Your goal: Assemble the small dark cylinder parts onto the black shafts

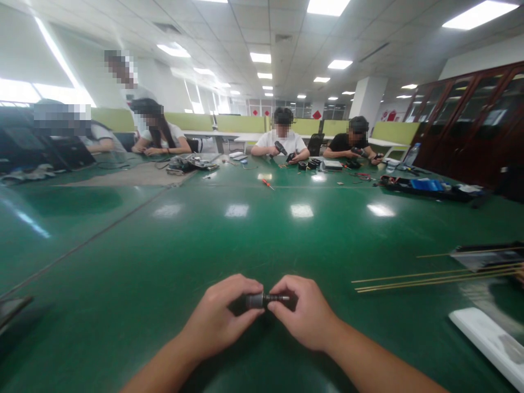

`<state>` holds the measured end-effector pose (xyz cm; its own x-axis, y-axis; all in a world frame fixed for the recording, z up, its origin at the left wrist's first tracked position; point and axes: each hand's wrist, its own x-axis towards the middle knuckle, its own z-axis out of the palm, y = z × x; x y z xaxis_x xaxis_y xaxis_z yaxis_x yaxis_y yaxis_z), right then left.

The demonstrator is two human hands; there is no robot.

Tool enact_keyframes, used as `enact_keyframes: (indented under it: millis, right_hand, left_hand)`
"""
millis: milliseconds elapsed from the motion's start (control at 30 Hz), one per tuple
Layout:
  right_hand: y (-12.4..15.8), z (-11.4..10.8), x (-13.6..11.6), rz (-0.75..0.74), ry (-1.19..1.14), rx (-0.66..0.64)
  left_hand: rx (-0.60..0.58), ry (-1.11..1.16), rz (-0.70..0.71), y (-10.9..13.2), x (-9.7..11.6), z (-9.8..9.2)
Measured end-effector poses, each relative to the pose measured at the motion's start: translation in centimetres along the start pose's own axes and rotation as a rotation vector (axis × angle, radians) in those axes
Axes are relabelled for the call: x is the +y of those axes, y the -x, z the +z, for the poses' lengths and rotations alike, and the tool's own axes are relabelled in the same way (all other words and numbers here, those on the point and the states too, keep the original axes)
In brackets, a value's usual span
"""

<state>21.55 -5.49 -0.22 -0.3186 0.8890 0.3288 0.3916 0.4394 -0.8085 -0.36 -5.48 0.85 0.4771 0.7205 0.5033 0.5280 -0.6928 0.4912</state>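
Over the near middle of the green table, my two hands meet at a small dark cylindrical part with a thin ribbed shaft [256,300]. Thumb and fingers of my left hand [219,311] are closed round its thick dark body at the left. My right hand [305,311] pinches the ribbed shaft near the body. The shaft's pale metal tip points right, into the curve of my right hand. The part lies roughly level, and my fingers cover some of it.
Long thin brass-coloured rods [393,285] and a white power strip [487,344] lie at the right. An orange screwdriver [268,184] rests farther off. Several people sit across the green table [229,240], two with power drills. A tray of parts [429,188] stands at the far right.
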Motion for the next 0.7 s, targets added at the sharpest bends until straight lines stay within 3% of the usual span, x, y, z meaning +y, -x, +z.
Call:
enact_keyframes:
  millis: [700]
  right_hand:
    - [0.07, -0.07, 0.07, 0.011, -0.007, 0.003]
  left_hand:
    - [0.036, -0.019, 0.045, -0.03, -0.02, -0.15]
